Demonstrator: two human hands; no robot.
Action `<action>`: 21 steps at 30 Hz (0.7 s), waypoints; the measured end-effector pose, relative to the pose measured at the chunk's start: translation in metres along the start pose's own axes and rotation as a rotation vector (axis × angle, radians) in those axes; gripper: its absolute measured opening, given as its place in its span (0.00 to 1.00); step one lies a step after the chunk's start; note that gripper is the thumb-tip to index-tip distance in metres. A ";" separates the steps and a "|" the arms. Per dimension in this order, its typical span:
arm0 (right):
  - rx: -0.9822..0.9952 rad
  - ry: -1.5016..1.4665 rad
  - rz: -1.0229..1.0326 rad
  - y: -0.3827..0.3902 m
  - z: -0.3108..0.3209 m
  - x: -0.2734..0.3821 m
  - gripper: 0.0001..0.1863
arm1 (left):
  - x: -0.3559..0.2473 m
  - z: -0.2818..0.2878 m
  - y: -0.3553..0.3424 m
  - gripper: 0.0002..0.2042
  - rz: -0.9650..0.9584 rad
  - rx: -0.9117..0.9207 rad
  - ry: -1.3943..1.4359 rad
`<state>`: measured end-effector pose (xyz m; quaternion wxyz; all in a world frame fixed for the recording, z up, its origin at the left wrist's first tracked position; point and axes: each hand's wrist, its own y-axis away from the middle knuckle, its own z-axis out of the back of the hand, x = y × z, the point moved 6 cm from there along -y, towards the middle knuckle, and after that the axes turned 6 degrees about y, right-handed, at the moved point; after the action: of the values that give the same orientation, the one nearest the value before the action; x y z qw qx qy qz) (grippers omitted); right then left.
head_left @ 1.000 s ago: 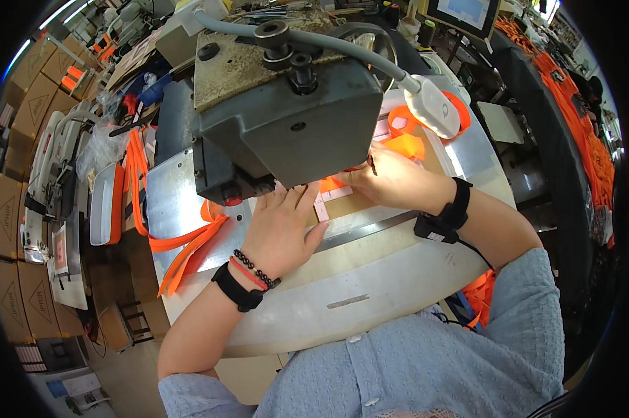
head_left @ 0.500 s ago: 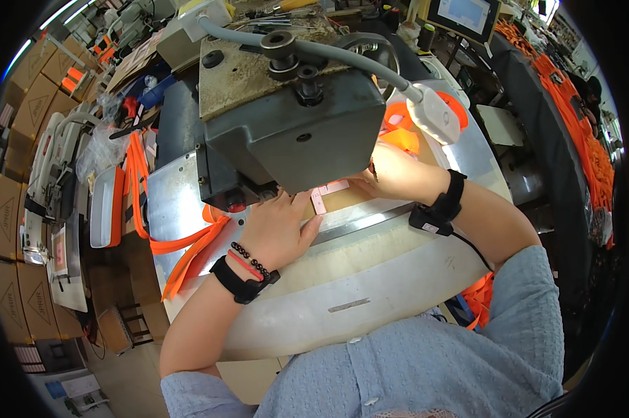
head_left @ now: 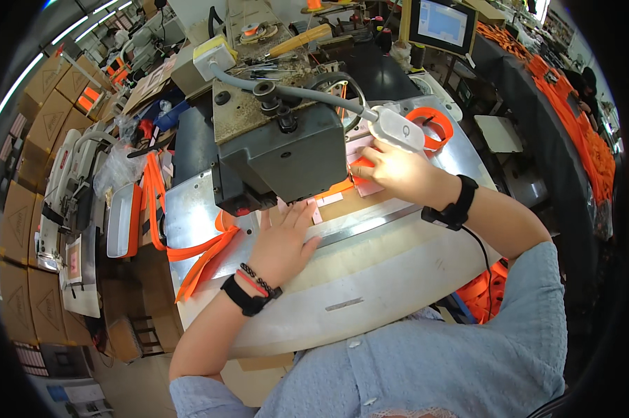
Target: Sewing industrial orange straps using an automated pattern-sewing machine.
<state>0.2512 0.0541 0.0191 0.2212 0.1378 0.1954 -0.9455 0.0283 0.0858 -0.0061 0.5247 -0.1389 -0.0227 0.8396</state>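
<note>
One orange strip (head_left: 340, 187) lies mid-frame, left of the nearer right hand (head_left: 398, 171), its visible length slanting up toward it; that hand is curled, but I cannot tell whether it grips. The left hand (head_left: 281, 233) rests flattened on the tabletop (head_left: 398, 254). At left, a tray (head_left: 135, 221) shows its pale inside.

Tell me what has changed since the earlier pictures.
The right hand has moved forward and right, away from the boxy dark grey metal machine head, its fingers now at an orange fabric strip. The camera view has tilted up. The left hand stays just in front of the machine head; the long orange straps lie as before.
</note>
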 end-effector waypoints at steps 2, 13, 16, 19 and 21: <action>0.155 -0.129 -0.022 0.004 -0.017 -0.006 0.23 | -0.015 0.003 0.000 0.27 -0.070 -0.029 0.069; 0.965 -1.131 -0.163 -0.024 0.029 0.043 0.17 | -0.017 -0.014 -0.004 0.23 0.878 0.240 1.660; 0.941 -1.801 -0.414 -0.023 0.034 0.090 0.21 | -0.001 -0.035 -0.004 0.22 0.699 0.258 1.808; 0.795 -2.129 -0.491 -0.009 0.022 0.107 0.24 | 0.030 -0.036 0.012 0.19 0.704 0.316 1.633; 0.712 -2.037 -0.467 -0.003 0.028 0.100 0.26 | 0.040 -0.018 0.026 0.15 0.726 0.384 1.553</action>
<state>0.1585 0.0081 0.0096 0.0422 -0.6902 -0.3405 -0.6371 -0.0061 0.1080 -0.0370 0.1064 -0.5789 0.5281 0.6121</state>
